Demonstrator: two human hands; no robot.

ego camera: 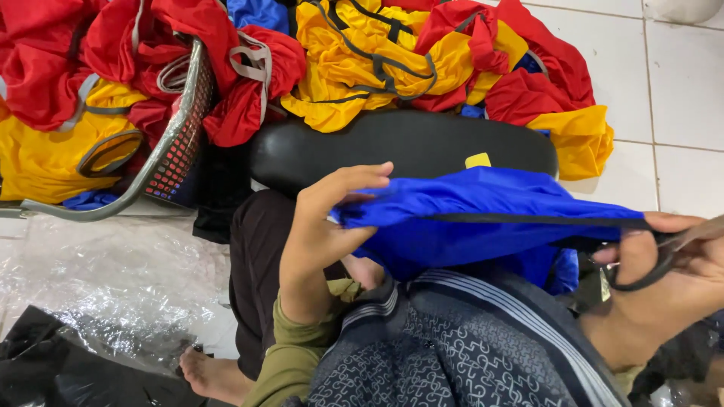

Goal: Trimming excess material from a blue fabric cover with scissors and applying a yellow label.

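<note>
Hands [320,226] [671,279] stretch blue garment [483,207] over lap.

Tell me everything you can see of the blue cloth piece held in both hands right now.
The blue cloth piece is a bright royal-blue, thin, slightly shiny fabric, looking synthetic. It is stretched sideways in front of the person, bunched and folded on itself. A narrow black strap runs along its length. The left hand pinches its left end; the right hand grips the strap's loop at the right end. Its lower part hangs over the lap, against the patterned garment. Behind it lies a black padded seat.
</note>
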